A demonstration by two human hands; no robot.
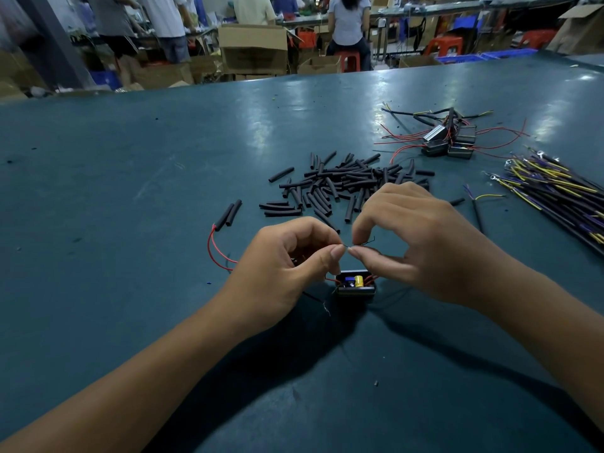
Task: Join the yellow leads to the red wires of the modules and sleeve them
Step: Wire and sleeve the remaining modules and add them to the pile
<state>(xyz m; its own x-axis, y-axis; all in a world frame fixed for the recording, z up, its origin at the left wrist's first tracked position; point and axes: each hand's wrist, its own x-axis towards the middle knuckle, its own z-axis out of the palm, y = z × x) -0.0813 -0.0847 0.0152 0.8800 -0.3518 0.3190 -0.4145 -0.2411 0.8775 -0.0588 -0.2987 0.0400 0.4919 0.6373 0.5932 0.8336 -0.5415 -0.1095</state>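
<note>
Just below centre frame, both hands work directly above an open black module (355,284) lying on the green table (130,178). Left hand (287,269) has its fingers curled, thumb and forefinger pinching a thin wire end at the meeting point. Right hand (421,237) likewise pinches with thumb and forefinger, and a short dark strand tip protrudes beyond its fingertips. Which wire each hand holds cannot be confirmed; the ends are too fine to identify by colour.

Judgement: the step in hand is the twist-joining of bare conductor ends. To do it well, the stripped ends should overlap side by side, be held taut, and be rolled in one direction until no stray strand stands proud, since a loose strand could snag or pierce the sleeve. The joint should lie flat and slim so tubing slides over it.

Orientation: the module sits with its open face upward, yellow capacitor visible, long axis running left to right across the frame. Its red wires (215,253) loop out to the left, ending in two black sleeves (230,213) that point toward upper right.

Supplies: a loose sleeve pile (340,184) lies just above the hands; further modules (447,143) lie at upper right; the yellow lead bundle (555,188) lies at the right edge, running diagonally toward lower right.
</note>
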